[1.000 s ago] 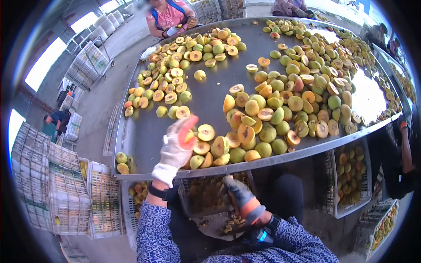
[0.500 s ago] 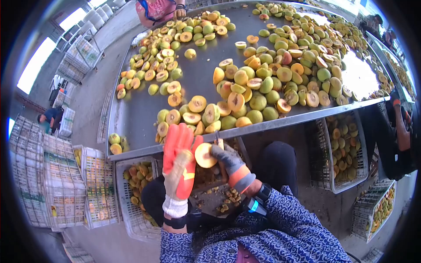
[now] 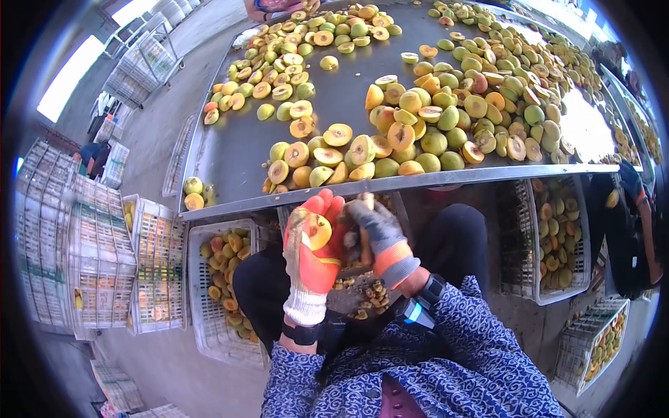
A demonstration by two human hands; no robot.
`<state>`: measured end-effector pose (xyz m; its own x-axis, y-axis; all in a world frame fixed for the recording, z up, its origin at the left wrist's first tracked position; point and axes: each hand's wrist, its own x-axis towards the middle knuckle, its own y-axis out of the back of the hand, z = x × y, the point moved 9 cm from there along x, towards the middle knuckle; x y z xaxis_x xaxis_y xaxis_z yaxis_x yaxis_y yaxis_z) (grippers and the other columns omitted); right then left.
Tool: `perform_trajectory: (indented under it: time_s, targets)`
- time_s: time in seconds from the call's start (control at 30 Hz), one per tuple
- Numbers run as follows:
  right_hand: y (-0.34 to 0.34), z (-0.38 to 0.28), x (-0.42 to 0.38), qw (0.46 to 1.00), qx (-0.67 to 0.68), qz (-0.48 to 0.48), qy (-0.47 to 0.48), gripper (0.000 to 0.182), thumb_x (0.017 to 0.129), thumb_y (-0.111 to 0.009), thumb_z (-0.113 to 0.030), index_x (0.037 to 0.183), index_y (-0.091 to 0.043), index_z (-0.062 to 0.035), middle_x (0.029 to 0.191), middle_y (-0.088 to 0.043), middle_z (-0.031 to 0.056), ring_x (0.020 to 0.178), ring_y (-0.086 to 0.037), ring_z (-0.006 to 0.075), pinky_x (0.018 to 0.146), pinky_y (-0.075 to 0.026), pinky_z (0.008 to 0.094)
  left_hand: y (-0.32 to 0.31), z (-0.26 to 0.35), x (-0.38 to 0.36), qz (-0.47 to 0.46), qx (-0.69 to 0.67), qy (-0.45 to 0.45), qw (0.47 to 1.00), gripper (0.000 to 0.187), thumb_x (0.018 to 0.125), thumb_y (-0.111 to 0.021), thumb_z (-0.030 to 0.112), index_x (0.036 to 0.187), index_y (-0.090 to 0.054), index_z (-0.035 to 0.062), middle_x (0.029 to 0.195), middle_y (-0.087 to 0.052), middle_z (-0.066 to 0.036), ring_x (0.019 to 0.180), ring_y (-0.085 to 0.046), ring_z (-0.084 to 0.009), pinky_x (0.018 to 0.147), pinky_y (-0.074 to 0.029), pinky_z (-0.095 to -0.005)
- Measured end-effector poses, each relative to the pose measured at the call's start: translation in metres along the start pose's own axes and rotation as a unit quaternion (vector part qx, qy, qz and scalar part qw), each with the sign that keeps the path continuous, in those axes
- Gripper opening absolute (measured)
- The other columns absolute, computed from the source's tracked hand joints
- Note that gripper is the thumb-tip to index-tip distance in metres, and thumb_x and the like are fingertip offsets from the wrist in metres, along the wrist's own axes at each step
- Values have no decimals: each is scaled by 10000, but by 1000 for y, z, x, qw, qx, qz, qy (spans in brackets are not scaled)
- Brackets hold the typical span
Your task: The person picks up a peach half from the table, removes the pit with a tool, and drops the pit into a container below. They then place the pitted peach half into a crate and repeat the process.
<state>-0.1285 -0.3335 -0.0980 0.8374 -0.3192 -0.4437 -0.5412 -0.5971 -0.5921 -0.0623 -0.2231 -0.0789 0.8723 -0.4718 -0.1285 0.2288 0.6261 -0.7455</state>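
Note:
My left hand (image 3: pixel 313 244), in an orange-red glove with a white cuff, is closed around a halved peach (image 3: pixel 318 232), its yellow cut face showing. Just right of it, my right hand (image 3: pixel 380 233), in a grey glove with an orange band, is closed on a small tan-handled tool (image 3: pixel 366 200). Motion blur and the fingers hide most of this tool. Both hands are below the near edge of a metal table (image 3: pixel 237 164), where many halved peaches (image 3: pixel 401 136) lie in heaps.
Between my knees, a surface holds small brown scraps (image 3: pixel 369 299). A crate of peach halves (image 3: pixel 226 279) stands at left, another crate (image 3: pixel 557 244) at right. Stacked crates (image 3: pixel 104 251) line the far left. Other people are partly visible: an arm (image 3: pixel 282 10) across the table, dark clothing (image 3: pixel 620 237) at right.
The peach half, earlier pressed by my right thumb between the hands, now lies in my left palm. My left fingers have curled from upright. Both hands appear slightly farther right as the view shifts.

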Motion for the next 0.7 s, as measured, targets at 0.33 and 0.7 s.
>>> perform_trajectory:
  time_s: [0.33, 0.7]
  targets:
    - [-32, 56, -31, 985, -150, -79, 9, 323, 994, -655, -418, 1002, -638, -96, 813, -618, -37, 716, -549, 56, 595, -443, 252, 17, 35, -12, 25, 28, -62, 997, 527, 1055, -512, 507, 1341, -597, 73, 1336, -645, -154, 1011, -689, -273, 915, -573, -526]
    - [-6, 21, 5, 979, -180, 9, 90, 200, 916, -757, -196, 1051, -647, -98, 835, -645, -11, 701, -572, 58, 548, -457, 247, 8, 23, -19, -70, 236, 13, 969, 455, 1039, -594, 183, 1466, -522, 43, 1383, -594, -116, 1220, -615, -230, 1072, -513, -402]
